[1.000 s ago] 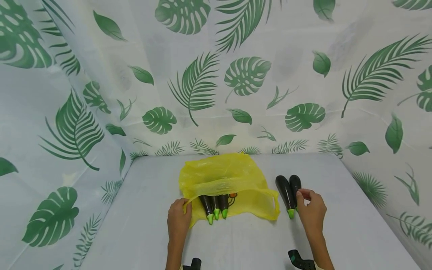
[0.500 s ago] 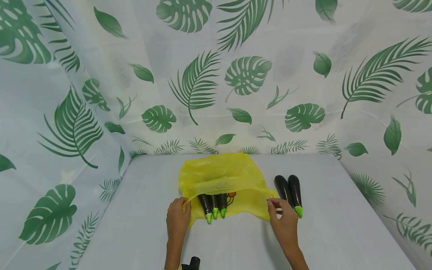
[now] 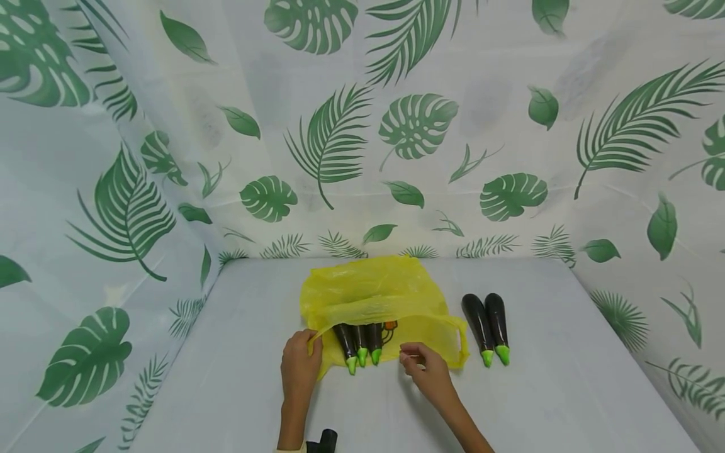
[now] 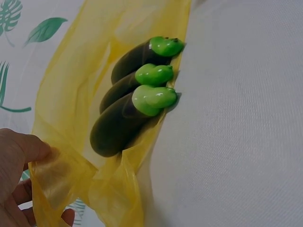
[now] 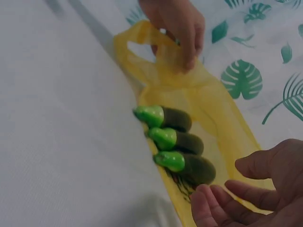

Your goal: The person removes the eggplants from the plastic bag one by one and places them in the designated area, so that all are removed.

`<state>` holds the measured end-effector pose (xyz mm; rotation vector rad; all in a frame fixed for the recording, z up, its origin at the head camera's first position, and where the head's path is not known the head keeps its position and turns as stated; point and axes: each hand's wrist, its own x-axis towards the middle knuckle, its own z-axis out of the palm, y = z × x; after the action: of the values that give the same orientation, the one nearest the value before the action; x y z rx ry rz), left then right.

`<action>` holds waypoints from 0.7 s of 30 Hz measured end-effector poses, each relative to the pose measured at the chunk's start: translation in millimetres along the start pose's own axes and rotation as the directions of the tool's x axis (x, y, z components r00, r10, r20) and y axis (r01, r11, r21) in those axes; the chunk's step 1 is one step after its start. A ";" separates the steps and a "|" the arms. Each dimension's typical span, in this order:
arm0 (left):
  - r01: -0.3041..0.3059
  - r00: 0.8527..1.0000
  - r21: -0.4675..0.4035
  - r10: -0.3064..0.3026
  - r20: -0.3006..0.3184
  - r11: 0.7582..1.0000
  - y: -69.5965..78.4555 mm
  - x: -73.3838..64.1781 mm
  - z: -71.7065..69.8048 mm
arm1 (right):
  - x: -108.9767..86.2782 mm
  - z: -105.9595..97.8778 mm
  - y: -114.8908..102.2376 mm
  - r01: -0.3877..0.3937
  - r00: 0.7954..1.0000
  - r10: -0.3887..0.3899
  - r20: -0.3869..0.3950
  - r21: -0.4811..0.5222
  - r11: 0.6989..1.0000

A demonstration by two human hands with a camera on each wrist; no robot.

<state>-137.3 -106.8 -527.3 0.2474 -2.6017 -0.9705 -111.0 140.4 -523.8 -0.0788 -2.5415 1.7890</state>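
Note:
A yellow plastic bag [image 3: 379, 283] lies on the table with its mouth toward me. Three dark eggplants [image 4: 135, 99] with green stem ends rest side by side in the mouth, stems at the bag's front edge. My left hand [image 3: 299, 365] pinches the left side of the bag's opening and lifts it; the bag film [image 4: 66, 175] is between thumb and fingers. My right hand [image 3: 427, 371] hovers by the front edge, right of these eggplants, fingers loosely bent, thumb apart, holding nothing. The eggplants' far ends are hidden under the bag's upper layer in the head view.
Two more eggplants, a left one [image 3: 478, 327] and a right one [image 3: 497, 327], lie side by side on the white table [image 3: 555, 390] to the right of the bag. A leaf-printed sheet [image 3: 419, 207] stands behind and on both sides.
My right hand has moved left, from the rightmost eggplant past the bag's right handle to the front of the bag's mouth. The left hand keeps its grip on the bag.

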 end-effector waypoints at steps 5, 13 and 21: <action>0.005 1.000 0.002 -0.005 -0.003 1.000 -1.9 0.9 2.1 | 10.4 8.6 -0.8 -0.098 0.994 0.088 0.070 0.150 0.984; -0.002 1.000 -0.008 0.002 -0.015 1.000 -2.1 0.7 3.1 | 28.9 11.4 -6.6 -0.158 0.985 0.138 0.107 0.201 0.967; -0.009 1.000 -0.010 0.008 -0.020 1.000 -2.1 3.0 4.1 | 46.1 16.3 -7.8 -0.212 0.972 0.181 0.151 0.221 0.952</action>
<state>-141.6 -106.8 -530.8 0.2420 -2.5767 -0.9735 -158.1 125.2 -522.1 -0.2245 -2.4564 2.2281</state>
